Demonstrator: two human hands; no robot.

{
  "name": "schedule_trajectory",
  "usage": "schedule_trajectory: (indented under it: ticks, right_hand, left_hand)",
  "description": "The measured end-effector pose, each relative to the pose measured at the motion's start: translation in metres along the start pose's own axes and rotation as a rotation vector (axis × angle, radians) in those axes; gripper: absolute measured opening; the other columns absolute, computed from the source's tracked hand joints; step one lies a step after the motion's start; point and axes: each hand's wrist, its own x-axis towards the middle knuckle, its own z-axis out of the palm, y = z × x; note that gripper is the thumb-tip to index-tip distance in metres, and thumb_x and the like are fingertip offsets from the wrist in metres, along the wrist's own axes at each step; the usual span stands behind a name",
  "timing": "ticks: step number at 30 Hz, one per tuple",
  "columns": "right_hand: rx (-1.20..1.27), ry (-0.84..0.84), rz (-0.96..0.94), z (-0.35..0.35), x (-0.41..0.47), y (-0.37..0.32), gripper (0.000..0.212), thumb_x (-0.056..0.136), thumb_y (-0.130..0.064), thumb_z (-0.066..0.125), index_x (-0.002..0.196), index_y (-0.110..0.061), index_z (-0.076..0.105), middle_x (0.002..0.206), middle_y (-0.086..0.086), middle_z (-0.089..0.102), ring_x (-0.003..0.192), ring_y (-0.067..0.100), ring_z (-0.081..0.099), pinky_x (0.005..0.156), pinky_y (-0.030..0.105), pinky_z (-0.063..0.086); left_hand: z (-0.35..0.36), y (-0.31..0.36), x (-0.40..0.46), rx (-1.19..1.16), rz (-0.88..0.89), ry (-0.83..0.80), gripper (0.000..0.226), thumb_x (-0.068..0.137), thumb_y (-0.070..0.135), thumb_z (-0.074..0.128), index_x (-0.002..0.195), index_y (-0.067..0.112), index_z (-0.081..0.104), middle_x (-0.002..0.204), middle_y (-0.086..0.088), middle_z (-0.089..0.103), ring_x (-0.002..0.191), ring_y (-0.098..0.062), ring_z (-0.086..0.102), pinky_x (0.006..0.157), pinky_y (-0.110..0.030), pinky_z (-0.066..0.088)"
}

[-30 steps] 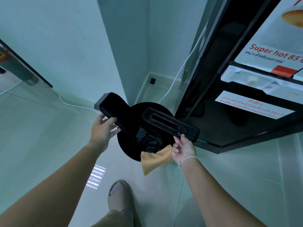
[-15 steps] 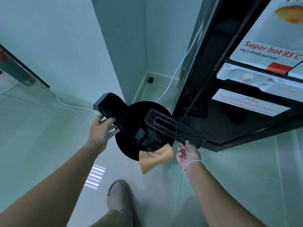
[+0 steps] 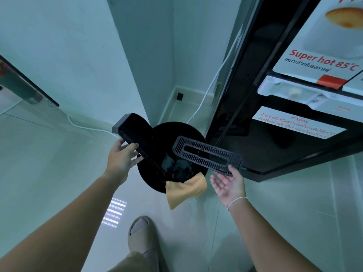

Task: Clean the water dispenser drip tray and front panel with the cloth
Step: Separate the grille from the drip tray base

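Observation:
My left hand (image 3: 121,160) grips the black drip tray (image 3: 135,132) by its upper end and holds it tilted, lower end down inside a round black bin (image 3: 176,132). My right hand (image 3: 229,185), palm turned up, holds the near end of the black slotted grate (image 3: 206,156) with its fingertips. The grate stretches over the bin's right side. An orange cloth (image 3: 184,191) hangs over the bin's near rim, just left of my right hand. The black water dispenser (image 3: 251,79) stands at the right, its white "Super hot 85°C" label (image 3: 322,61) above the tap recess.
A white power cable (image 3: 208,95) runs down the wall corner behind the bin and along the floor at the left. My sandalled foot (image 3: 141,232) stands on the glossy tiles below the bin. A dark door frame (image 3: 29,89) is at the far left.
My right hand has slid to the right with the grate's end and its palm has turned up, away from the cloth. The left hand and the tilted tray have stayed almost still.

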Motion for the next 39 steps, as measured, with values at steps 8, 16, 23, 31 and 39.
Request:
schedule_trajectory:
  ticks: [8,16,23,31,39]
  right_hand:
    - [-0.259,0.005,-0.148,-0.020,0.010,-0.001,0.024,0.090,0.001,0.052,0.108,-0.012,0.040,0.087,0.015,0.050,0.068,0.021,0.053,0.061,0.032,0.050]
    - [-0.341,-0.062,-0.052,-0.032,0.002,-0.005,0.042,0.098,-0.010,0.040,0.137,-0.018,0.029,0.117,0.016,0.048,0.079,0.025,0.059,0.064,0.034,0.049]
    - [-0.227,-0.050,0.043,-0.031,-0.002,-0.001,0.010,0.096,-0.009,0.043,0.087,-0.008,0.049,0.073,0.006,0.041,0.061,0.016,0.040,0.058,0.027,0.039]
    - [-0.408,-0.165,-0.023,-0.023,-0.008,0.004,0.018,0.089,0.004,0.047,0.081,-0.012,0.051,0.078,0.006,0.058,0.063,0.015,0.049,0.058,0.024,0.038]
    - [-0.385,-0.118,-0.051,-0.012,-0.007,0.004,0.022,0.088,0.008,0.049,0.073,-0.008,0.048,0.069,0.008,0.054,0.061,0.016,0.050,0.052,0.019,0.045]
  left_hand:
    - [0.002,0.001,-0.004,-0.002,0.005,0.005,0.020,0.090,-0.001,0.051,0.106,0.011,0.054,0.087,-0.005,0.060,0.083,-0.028,0.060,0.073,-0.034,0.055]
    - [0.003,0.004,-0.008,-0.016,0.010,-0.002,0.021,0.091,-0.001,0.051,0.109,0.010,0.052,0.090,-0.005,0.060,0.084,-0.027,0.062,0.077,-0.035,0.055]
    - [-0.001,0.005,-0.008,-0.021,-0.001,0.007,0.025,0.090,0.000,0.052,0.113,0.010,0.052,0.095,-0.007,0.060,0.093,-0.034,0.058,0.078,-0.037,0.055]
    - [-0.003,0.009,-0.008,-0.034,0.000,0.007,0.027,0.090,0.000,0.052,0.115,0.011,0.053,0.092,-0.005,0.061,0.091,-0.034,0.058,0.076,-0.037,0.055]
    - [-0.005,0.006,-0.007,-0.037,-0.004,0.010,0.029,0.090,0.000,0.051,0.117,0.012,0.053,0.093,-0.006,0.061,0.092,-0.034,0.059,0.075,-0.036,0.055]
